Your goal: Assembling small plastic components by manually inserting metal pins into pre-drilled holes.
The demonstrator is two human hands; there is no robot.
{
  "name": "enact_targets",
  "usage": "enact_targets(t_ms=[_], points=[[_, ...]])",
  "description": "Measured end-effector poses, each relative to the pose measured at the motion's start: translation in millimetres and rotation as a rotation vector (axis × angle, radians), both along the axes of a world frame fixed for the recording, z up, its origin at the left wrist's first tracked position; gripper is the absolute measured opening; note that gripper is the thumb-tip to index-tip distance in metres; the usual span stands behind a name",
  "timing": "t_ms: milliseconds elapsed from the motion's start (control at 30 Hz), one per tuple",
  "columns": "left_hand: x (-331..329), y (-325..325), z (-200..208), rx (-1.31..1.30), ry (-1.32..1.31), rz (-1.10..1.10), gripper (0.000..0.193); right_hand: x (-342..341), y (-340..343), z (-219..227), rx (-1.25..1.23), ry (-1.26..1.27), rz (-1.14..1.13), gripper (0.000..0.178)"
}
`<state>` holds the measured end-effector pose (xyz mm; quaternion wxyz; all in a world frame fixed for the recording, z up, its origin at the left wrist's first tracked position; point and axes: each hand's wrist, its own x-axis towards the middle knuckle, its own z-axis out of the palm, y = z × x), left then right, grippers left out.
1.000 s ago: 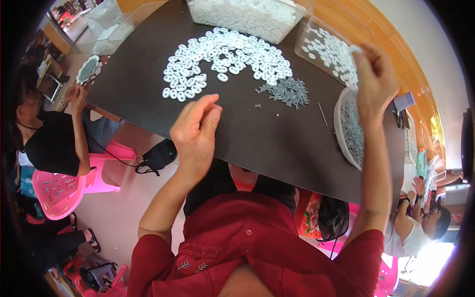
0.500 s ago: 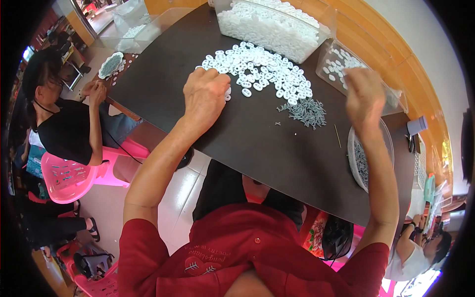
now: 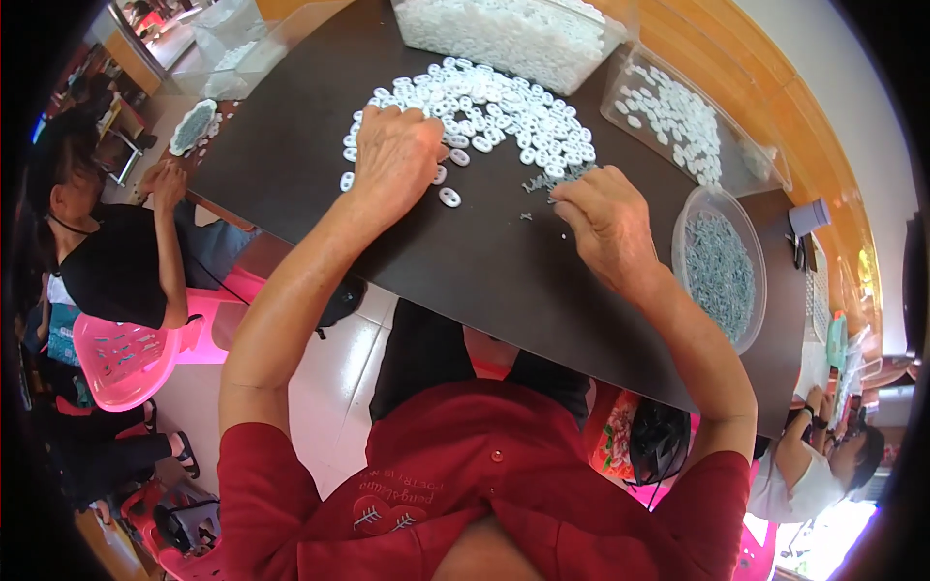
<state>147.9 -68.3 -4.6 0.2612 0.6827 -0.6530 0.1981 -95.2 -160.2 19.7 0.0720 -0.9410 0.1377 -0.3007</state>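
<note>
My left hand (image 3: 397,155) rests at the left end of a spread heap of white oval two-holed pieces (image 3: 504,97). Its fingers curl downward among them, and what lies under the fingertips is hidden. A few loose ovals, one of them a white oval piece (image 3: 449,198), lie beside its thumb. Over a small pile of grey pin-like pieces (image 3: 542,182), my right hand (image 3: 612,225) has its thumb and fingers drawn together. It covers most of that pile, so anything pinched cannot be made out.
A clear bin of white pieces (image 3: 504,44) stands at the far edge, with a shallower clear tray (image 3: 741,174) of ovals right of it. A round tub (image 3: 760,300) of grey pins and a purple cup (image 3: 809,216) are at the right. One person (image 3: 116,242) sits at the left.
My right hand has come from above the clear tray, left and nearer, to the grey pile. My left hand stays among the ovals, where more loose ones now show. The view has shifted slightly.
</note>
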Motion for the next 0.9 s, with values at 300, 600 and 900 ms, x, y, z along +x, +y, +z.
enact_targets(t_ms=[300, 600, 900], points=[[2.9, -19.4, 3.6, 0.23, -0.048, 0.068, 0.006, 8.5, 8.8, -15.0, 0.07, 0.013, 0.016, 0.013], [-0.2, -6.8, 11.5, 0.12, 0.145, 0.062, 0.003, 18.3, 7.4, -26.1, 0.018, 0.068, 0.082, 0.01], [-39.9, 41.8, 26.2, -0.045, 0.669, -0.053, 0.013, 16.9, 3.1, -19.0, -0.023, 0.067, 0.052, 0.009]])
